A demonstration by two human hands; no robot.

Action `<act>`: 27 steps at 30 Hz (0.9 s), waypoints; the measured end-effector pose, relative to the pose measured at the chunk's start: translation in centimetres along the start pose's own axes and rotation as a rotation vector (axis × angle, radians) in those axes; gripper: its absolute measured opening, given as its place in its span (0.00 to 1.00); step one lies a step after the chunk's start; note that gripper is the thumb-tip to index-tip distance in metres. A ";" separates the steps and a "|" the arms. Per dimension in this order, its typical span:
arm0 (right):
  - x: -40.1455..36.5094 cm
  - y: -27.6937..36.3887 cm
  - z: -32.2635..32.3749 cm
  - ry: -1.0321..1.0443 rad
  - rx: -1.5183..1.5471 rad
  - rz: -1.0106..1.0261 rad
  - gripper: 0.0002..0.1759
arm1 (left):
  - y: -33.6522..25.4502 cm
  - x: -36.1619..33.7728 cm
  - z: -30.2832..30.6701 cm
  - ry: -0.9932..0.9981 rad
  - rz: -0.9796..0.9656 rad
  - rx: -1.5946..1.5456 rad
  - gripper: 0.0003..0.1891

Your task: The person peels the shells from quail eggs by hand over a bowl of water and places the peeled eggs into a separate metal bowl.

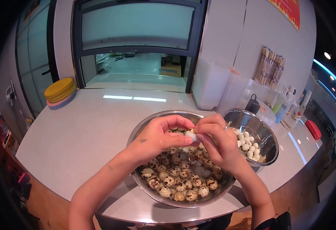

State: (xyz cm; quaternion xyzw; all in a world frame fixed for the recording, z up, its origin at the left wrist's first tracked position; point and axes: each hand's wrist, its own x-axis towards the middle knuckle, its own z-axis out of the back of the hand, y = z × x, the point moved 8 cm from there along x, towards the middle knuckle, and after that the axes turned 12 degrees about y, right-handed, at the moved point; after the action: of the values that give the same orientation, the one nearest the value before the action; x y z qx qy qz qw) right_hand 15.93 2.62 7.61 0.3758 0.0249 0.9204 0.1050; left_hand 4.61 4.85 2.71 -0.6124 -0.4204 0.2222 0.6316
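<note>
A partly peeled quail egg (191,134), white below with speckled shell on top, is pinched between both hands over a large metal bowl (142,183). My left hand (162,134) grips it from the left with thumb and fingers. From the right, the thumb and fingers of my right hand (217,140) close on the egg's side. Below them, the bowl holds many speckled quail eggs (179,186) in their shells, apparently in water, with loose shell bits among them. To the right, a smaller metal bowl (273,147) contains peeled white eggs (247,145).
Yellow, pink and blue round items (60,92) are stacked at the table's left back. A white container (213,84) stands at the back wall. Bundled chopsticks (269,67) sit on a shelf at right, near bottles (282,107) and a red object (313,130).
</note>
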 end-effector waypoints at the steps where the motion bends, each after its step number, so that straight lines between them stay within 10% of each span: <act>1: 0.0 0.2 0.0 0.001 -0.027 0.024 0.10 | 0.1 0.0 0.0 0.001 0.005 -0.016 0.17; 27: 0.0 -0.3 0.0 -0.006 0.100 -0.034 0.07 | 0.2 0.1 -0.2 0.073 -0.036 -0.116 0.17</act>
State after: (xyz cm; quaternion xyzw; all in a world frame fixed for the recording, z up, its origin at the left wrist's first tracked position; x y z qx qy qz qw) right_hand 16.00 2.94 7.57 0.3830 0.0769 0.9149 0.1017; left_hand 4.91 4.83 2.55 -0.6482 -0.4201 0.1635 0.6137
